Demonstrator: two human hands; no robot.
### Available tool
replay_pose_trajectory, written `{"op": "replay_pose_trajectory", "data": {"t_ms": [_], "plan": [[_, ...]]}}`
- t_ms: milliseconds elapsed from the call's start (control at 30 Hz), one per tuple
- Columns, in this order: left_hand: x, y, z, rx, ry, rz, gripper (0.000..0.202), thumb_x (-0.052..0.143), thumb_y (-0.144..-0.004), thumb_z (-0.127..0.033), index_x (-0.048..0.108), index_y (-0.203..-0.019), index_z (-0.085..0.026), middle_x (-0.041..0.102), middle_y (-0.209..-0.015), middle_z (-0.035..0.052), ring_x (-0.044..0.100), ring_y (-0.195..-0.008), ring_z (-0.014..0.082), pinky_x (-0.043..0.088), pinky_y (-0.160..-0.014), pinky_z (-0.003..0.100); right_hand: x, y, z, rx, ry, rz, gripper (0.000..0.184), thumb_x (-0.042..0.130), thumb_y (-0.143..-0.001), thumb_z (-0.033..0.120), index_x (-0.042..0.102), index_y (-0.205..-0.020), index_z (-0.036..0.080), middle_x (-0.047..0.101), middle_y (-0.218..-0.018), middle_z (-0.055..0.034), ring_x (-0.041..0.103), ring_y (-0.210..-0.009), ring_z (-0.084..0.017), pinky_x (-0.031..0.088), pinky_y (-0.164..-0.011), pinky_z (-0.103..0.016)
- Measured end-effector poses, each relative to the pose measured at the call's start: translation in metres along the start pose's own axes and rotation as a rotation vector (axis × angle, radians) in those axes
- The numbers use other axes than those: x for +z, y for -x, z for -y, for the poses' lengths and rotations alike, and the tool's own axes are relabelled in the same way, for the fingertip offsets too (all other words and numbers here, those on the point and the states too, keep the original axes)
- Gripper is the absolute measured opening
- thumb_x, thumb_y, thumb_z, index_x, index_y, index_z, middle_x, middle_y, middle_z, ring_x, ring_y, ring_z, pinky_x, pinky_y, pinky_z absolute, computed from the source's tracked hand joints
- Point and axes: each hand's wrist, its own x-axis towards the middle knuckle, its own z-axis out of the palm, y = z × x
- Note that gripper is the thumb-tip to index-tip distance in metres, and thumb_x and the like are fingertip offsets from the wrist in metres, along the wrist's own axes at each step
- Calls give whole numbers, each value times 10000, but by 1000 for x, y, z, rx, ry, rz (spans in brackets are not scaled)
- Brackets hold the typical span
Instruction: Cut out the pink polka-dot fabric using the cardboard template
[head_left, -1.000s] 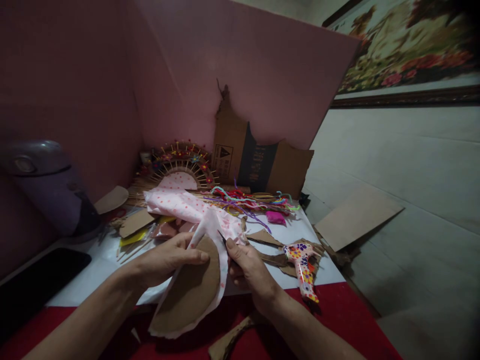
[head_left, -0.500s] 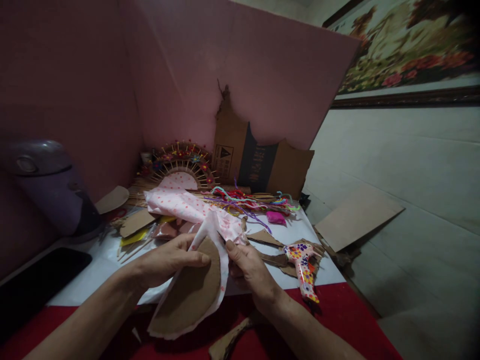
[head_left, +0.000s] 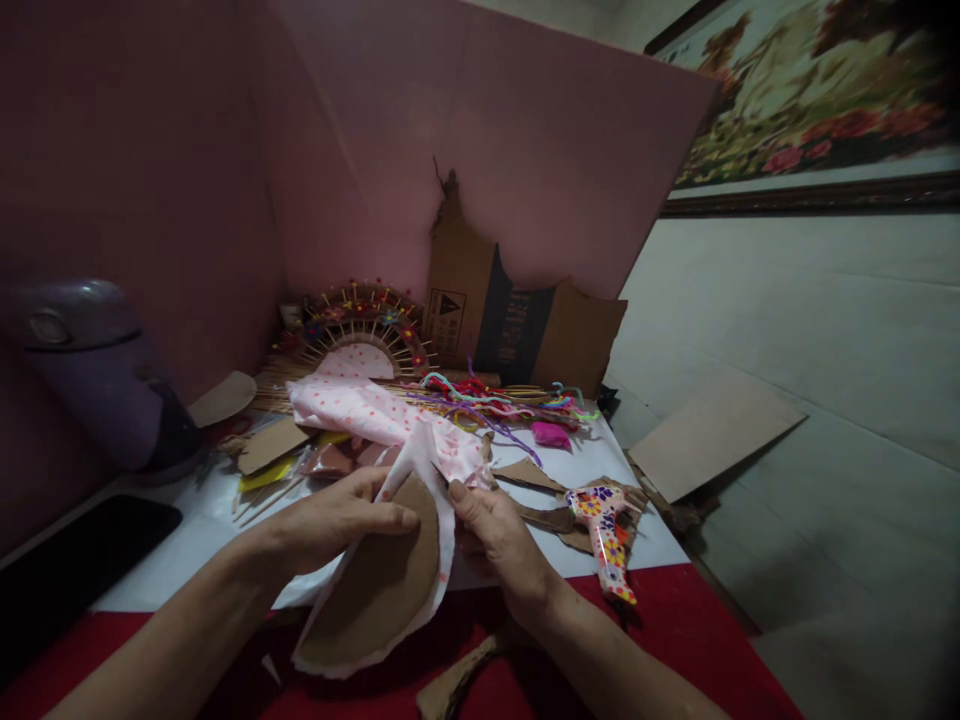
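Observation:
My left hand (head_left: 330,525) is closed on a brown cardboard half-disc (head_left: 379,585), thumb pressed on its face. White fabric with pink dots (head_left: 360,405) wraps the disc's edge and trails back over the table. My right hand (head_left: 499,545) is curled shut against the fabric at the disc's upper right edge. It grips small scissors that are almost wholly hidden by its fingers. Both hands are over the table's near edge.
A flower-patterned glue gun (head_left: 604,535) lies right of my hands on cardboard scraps. Coloured yarn (head_left: 495,400), a pink lump (head_left: 551,433), a stick fan craft (head_left: 360,320) and a torn cardboard box (head_left: 510,320) sit behind. A dark phone (head_left: 82,560) and a purple appliance (head_left: 97,370) are at left.
The dark blade tip seen by my right thumb has slipped out of sight. The half-disc and fabric shifted slightly left and down; my right thumb moved up to the fabric edge.

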Motion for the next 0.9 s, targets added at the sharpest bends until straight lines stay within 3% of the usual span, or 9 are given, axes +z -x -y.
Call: {"op": "replay_pose_trajectory", "data": {"t_ms": [900], "plan": [[5,-4,2,47,-42,8,247,716,-662,-332,634,-816,-157,661,-802,37,583,-719,176,430,-670,272,3,3,-1,-14,41,-16,541,526,-703,695,451,-570,176,304,-468,76,204,-412,-56,146,-423,-231]]}}
